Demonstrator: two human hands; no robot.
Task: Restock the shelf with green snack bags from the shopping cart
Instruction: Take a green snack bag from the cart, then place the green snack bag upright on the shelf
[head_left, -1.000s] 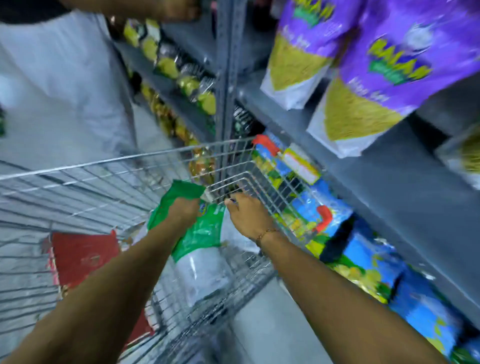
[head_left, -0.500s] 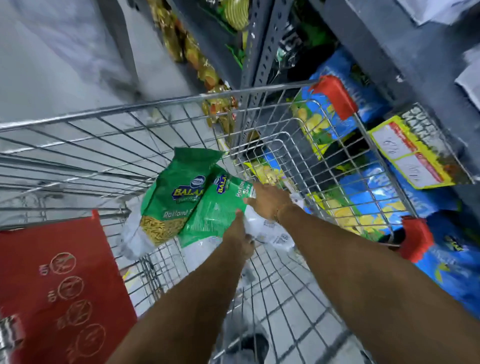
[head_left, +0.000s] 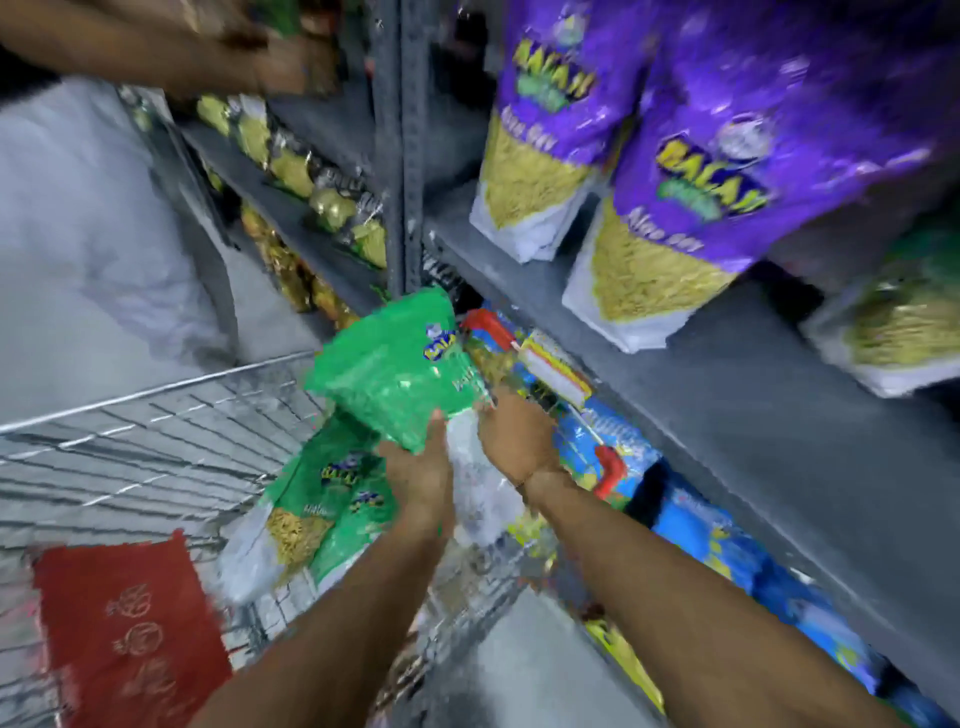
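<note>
Above the wire shopping cart (head_left: 156, 389) I hold a green snack bag (head_left: 395, 369) with both hands. My left hand (head_left: 421, 478) grips its lower edge from below, and my right hand (head_left: 514, 436) holds its lower right side. The bag is raised over the cart's far right corner, tilted, close to the grey shelf (head_left: 727, 395). More green snack bags (head_left: 322, 499) lie in the cart just under my left hand. The picture is blurred.
Purple snack bags (head_left: 675, 171) stand on the grey shelf at upper right. Blue bags (head_left: 727, 551) fill the shelf below. A grey upright post (head_left: 402, 156) divides the shelving. Another person's arm (head_left: 156, 47) reaches in at top left. The cart's red flap (head_left: 130, 634) is at lower left.
Both hands have lifted one green bag up out of the cart toward the shelf. The view has swung upward, bringing the purple bags back into sight.
</note>
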